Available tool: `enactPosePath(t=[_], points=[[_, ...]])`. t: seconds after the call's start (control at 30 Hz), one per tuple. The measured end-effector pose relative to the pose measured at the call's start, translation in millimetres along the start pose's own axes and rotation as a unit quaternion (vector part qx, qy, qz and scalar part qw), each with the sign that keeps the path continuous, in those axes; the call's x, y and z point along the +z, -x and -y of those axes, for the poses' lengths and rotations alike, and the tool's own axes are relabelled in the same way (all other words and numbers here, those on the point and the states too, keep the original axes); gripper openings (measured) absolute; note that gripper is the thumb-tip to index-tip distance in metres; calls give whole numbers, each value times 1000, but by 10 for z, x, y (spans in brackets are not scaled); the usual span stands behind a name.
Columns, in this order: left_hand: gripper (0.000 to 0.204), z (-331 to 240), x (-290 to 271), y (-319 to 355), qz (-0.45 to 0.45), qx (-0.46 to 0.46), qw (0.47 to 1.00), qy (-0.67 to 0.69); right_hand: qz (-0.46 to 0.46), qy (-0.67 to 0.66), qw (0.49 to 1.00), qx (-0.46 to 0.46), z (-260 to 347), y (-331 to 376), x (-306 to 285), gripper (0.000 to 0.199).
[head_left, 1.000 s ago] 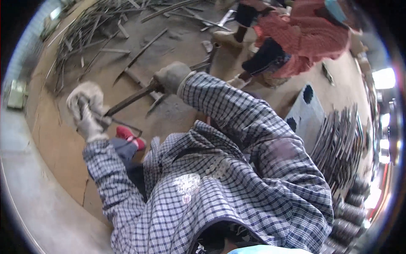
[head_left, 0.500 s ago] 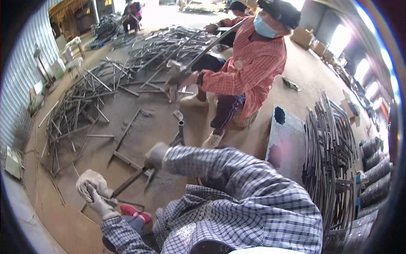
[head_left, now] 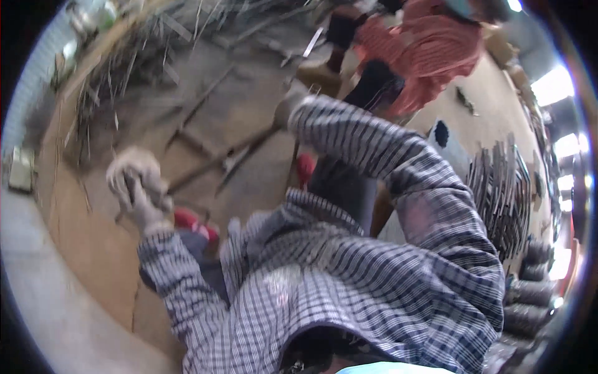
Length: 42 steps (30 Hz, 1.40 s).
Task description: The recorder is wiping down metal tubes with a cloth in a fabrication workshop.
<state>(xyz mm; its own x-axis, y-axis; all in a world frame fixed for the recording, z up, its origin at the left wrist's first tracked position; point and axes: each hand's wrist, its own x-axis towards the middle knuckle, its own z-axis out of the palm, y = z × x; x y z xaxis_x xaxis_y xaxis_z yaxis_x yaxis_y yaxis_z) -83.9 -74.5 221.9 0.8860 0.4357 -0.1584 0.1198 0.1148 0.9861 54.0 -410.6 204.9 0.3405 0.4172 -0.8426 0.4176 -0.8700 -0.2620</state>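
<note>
My left hand (head_left: pixel 142 209), in a pale work glove, is closed on a bunched beige rag (head_left: pixel 134 163) at the left, above a red shoe (head_left: pixel 196 223). Farther off and to the right, my right hand (head_left: pixel 290 107) grips the far end of a dark metal bar (head_left: pixel 218 161). That bar slants down toward the rag; whether the rag touches it I cannot tell. Thin metal pieces (head_left: pixel 190 142) lie on the floor beside the bar, perhaps joined to it. Motion blur softens both hands.
A person in a red checked shirt (head_left: pixel 436 56) sits close at the far right. Heaped metal bars (head_left: pixel 168 43) cover the floor at the back left. A stack of bent metal tubes (head_left: pixel 498 193) and dark rolls (head_left: pixel 526 318) lie at the right.
The view has tipped downward, so the co-worker and heap sit higher. My right hand has moved away and right from my left, still on the bar. My left hand keeps the rag.
</note>
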Motion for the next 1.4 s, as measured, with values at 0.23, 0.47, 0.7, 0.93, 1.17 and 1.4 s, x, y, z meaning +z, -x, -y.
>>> enactPosePath(t=[0.23, 0.47, 0.7, 0.93, 1.17, 1.4], points=[[33, 341, -155, -371, -73, 88, 992, 58, -286, 169, 927, 174, 920, -194, 588, 19], [42, 584, -420, -602, -90, 81, 991, 54, -357, 146, 916, 109, 1108, -413, 647, 19], [38, 590, -255, -638, -65, 178, 981, 28, -144, 248, 913, 289, 359, -151, 610, 30], [38, 383, -150, -410, -99, 44, 991, 79, -235, 13, 945, 229, 1208, -146, 518, 25], [38, 545, -311, -658, -100, 178, 979, 16, -322, 83, 930, 160, 974, -339, 598, 24], [35, 604, -246, -721, -47, 126, 989, 60, -204, 194, 910, 305, 279, -361, 617, 20]])
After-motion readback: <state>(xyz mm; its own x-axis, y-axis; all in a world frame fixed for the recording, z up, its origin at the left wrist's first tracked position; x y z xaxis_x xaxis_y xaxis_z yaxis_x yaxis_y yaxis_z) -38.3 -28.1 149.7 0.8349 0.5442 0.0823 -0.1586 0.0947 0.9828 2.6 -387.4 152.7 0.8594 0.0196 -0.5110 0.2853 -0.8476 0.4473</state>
